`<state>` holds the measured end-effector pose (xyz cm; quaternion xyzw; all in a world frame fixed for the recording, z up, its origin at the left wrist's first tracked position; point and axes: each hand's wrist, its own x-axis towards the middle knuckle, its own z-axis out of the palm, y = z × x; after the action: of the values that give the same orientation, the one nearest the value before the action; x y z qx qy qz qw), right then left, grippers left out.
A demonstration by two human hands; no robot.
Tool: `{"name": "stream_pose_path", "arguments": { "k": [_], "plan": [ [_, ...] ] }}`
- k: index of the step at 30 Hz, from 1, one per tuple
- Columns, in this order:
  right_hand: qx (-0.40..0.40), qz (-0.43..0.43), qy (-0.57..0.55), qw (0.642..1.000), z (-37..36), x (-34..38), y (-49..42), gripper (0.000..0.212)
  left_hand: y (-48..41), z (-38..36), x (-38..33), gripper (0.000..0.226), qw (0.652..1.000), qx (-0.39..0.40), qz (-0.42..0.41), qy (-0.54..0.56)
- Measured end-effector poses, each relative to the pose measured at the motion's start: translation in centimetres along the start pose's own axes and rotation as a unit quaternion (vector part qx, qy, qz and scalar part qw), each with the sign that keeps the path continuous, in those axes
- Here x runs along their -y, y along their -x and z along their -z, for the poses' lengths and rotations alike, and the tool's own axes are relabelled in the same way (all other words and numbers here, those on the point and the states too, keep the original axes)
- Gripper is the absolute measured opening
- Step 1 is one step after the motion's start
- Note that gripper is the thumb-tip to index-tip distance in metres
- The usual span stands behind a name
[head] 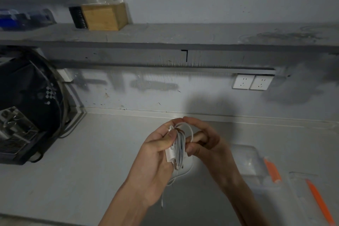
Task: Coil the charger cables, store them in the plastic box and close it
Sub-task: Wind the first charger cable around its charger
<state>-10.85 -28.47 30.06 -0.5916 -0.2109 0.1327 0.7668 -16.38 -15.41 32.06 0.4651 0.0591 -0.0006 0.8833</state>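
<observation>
Two hands meet over a pale counter [82, 161]: left hand [157, 152] is closed around a white charger cable [178, 146] bundle w/ its plug block, steadying it so right hand [205, 143], fingers pinched on a loop, can wind. Loose tail hangs below (coiling looks nearly done). Clear plastic box [251, 161] w/ orange clips sits open at right, near for stowing.

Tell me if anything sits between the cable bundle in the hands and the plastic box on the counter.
Nothing visible does. The cable bundle is held by the left hand and right hand, and the plastic box sits open just to the right with bare counter between.
</observation>
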Motion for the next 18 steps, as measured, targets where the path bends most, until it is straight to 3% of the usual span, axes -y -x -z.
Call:
{"name": "stream_pose_path", "arguments": {
  "k": [5, 9, 12, 18],
  "plan": [
    [-0.055, 0.018, 0.050, 0.997, -0.5, 0.8, -0.7, 0.050, -0.4, -0.1, -0.4, 0.020, 0.996, -0.048, -0.072, 0.027],
    [-0.117, 0.059, 0.079, 0.988, -1.5, 1.1, 0.0, 0.026, -0.7, 0.4, -0.6, 0.022, 0.989, -0.078, -0.129, -0.004],
    [-0.078, 0.075, 0.190, 0.976, -1.8, 1.7, 0.4, 0.015, -0.7, 0.7, -0.7, 0.029, 0.983, -0.096, -0.154, -0.031],
    [-0.041, 0.093, 0.368, 0.924, -2.5, 2.5, -0.3, 0.015, -0.8, 1.2, 0.0, 0.019, 0.964, -0.150, -0.174, -0.137]
  ]
}}
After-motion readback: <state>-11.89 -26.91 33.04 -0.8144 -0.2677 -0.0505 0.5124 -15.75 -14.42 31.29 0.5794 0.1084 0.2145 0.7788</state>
